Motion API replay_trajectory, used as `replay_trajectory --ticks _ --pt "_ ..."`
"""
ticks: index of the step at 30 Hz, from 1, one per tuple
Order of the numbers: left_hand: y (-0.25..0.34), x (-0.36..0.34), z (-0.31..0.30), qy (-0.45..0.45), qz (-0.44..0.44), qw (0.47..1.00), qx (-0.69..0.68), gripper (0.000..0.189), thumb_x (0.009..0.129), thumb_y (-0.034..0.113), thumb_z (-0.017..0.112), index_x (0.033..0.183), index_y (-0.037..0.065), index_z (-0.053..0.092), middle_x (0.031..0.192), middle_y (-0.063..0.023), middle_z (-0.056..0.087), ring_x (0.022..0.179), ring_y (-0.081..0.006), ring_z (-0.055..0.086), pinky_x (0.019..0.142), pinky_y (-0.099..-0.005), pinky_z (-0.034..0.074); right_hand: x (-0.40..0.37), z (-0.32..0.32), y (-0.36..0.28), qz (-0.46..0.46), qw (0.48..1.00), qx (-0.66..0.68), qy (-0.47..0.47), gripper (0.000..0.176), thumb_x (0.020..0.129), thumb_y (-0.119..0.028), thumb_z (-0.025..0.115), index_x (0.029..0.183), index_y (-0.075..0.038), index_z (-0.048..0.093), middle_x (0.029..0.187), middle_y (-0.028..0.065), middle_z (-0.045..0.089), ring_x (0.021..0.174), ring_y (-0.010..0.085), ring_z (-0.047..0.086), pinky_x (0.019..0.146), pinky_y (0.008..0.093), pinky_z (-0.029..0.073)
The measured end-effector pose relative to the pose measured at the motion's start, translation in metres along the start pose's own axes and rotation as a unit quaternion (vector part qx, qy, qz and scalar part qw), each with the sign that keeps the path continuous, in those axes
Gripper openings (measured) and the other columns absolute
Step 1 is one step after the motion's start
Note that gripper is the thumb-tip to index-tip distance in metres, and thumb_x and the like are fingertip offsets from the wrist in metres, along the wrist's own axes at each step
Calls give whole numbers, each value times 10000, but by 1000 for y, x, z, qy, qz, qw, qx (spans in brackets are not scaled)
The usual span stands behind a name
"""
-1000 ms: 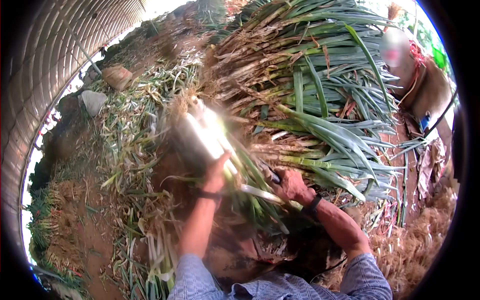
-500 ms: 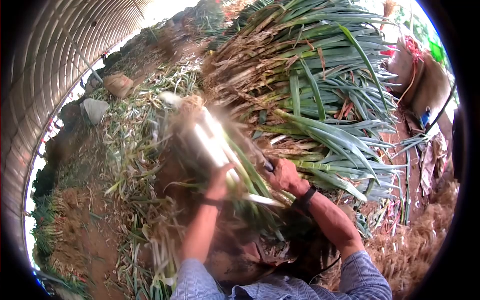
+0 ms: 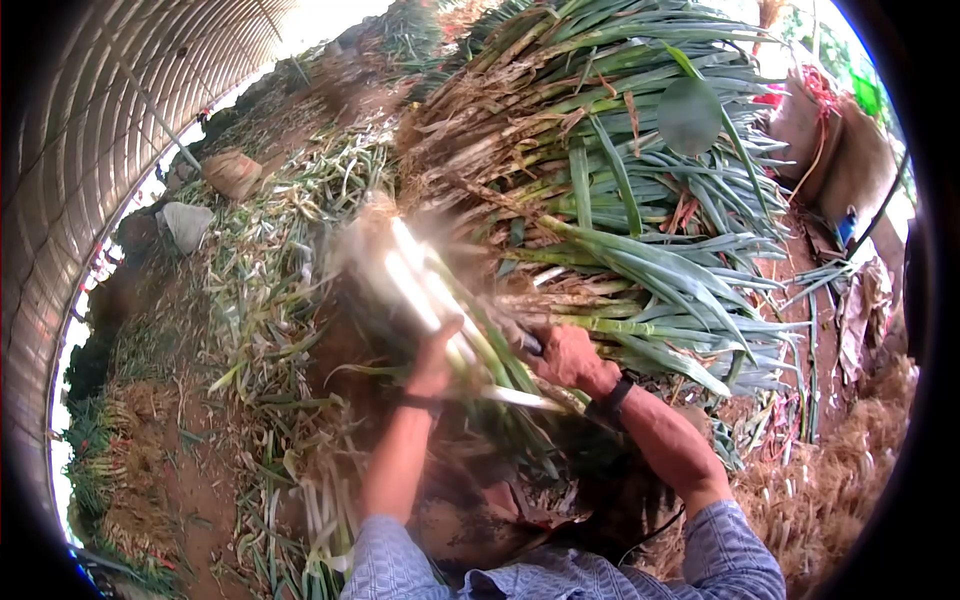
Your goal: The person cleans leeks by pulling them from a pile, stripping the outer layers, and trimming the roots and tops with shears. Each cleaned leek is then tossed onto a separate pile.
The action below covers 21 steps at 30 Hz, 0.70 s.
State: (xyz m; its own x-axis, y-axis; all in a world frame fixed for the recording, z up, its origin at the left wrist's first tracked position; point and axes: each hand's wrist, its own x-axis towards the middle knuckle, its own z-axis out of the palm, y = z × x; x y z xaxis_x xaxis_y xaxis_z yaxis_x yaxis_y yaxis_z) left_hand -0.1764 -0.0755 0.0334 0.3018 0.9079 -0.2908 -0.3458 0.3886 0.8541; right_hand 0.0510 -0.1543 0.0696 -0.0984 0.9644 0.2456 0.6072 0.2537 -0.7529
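Corrugated metal wall (image 3: 90, 150) curves down the left edge of the frame. Beside it, the earth floor (image 3: 190, 470) is strewn with peeled skins and leaf scraps (image 3: 270, 260), which suggests a good many stalks have already been cleaned.

At centre, the left hand (image 3: 435, 365) has its fingers wrapped tightly around a bunch of onions (image 3: 415, 280). The bunch is held up off the floor, white stalks pointing to the upper left, and it is blurred. Its stalks look pale and stripped, so this bunch seems close to finished.

Just to the right, the right hand (image 3: 568, 358) is closed on a dark handle (image 3: 530, 345), close against the green leaves. Whether it carries a blade is too blurred to tell.

Filling the upper right is a big pile of onions (image 3: 620, 170), with brown skins and roots on. By that look most of the work is left. A heap of dry roots (image 3: 830, 490) lies at lower right.
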Motion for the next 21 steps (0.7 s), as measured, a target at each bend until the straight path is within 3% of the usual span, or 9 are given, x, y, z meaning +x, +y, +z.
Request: replay_trajectory --ticks 2,4,7,9,13,15,16,19,21 --pt "1 -1 -1 -8 -9 999 -31 481 840 216 694 1252 34 526 1091 -63 607 1015 -213 600 897 -373 486 -6 2 4 15 997 -61 -37 408 931 -473 533 1142 -147 658 812 201 681 665 324 639 626 415 511" --pt "3 -4 4 19 33 999 -11 318 897 227 631 1159 55 579 978 -74 637 871 -199 627 744 -338 517 -13 -2 1 32 996 -61 -60 451 941 -478 518 1286 -208 625 826 185 695 637 280 632 613 392 510" --pt "6 -3 1 7 56 998 -9 320 928 235 592 1182 42 602 941 -86 658 800 -190 641 675 -328 535 -17 2 8 48 995 -52 -70 494 886 -529 564 792 -55 667 693 213 638 677 411 622 618 480 484" --pt "5 0 -5 -41 52 997 -28 360 931 240 590 1221 28 595 954 -89 661 804 -188 642 678 -326 537 -21 5 17 7 994 -83 -72 442 874 -480 590 773 -55 661 681 213 630 667 406 622 606 478 481" --pt "3 7 -15 26 80 996 -9 393 920 246 603 1227 1 586 993 -108 663 873 -205 640 752 -342 522 -30 10 32 -5 989 -86 -119 380 859 -434 621 812 -60 674 738 193 655 697 392 632 634 472 490" --pt "5 14 -27 76 72 994 -17 382 875 212 629 1180 -14 579 1088 -154 666 1046 -260 623 959 -379 471 -39 6 35 -21 988 -86 -129 408 895 -468 570 1068 -121 696 757 196 668 662 363 639 646 450 492" --pt "5 11 -28 94 84 991 -47 350 866 199 652 1140 -10 591 1061 -159 670 1012 -257 634 944 -383 480 -43 2 34 -12 986 -76 -151 407 879 -471 583 1103 -145 680 773 194 674 687 371 649 672 468 501" --pt "0 30 -64 114 138 984 -23 340 853 171 670 1128 -12 588 1037 -164 672 974 -261 646 925 -390 496 -54 -6 42 23 959 -159 -236 433 856 -490 604 1100 -141 682 772 190 677 701 379 652 689 483 505" --pt "2 33 -77 110 151 981 -54 330 845 132 681 1121 -19 584 1016 -166 672 951 -281 660 912 -396 508 -60 -2 54 36 952 -176 -248 401 835 -481 625 980 -113 692 749 190 670 705 391 650 671 492 507"
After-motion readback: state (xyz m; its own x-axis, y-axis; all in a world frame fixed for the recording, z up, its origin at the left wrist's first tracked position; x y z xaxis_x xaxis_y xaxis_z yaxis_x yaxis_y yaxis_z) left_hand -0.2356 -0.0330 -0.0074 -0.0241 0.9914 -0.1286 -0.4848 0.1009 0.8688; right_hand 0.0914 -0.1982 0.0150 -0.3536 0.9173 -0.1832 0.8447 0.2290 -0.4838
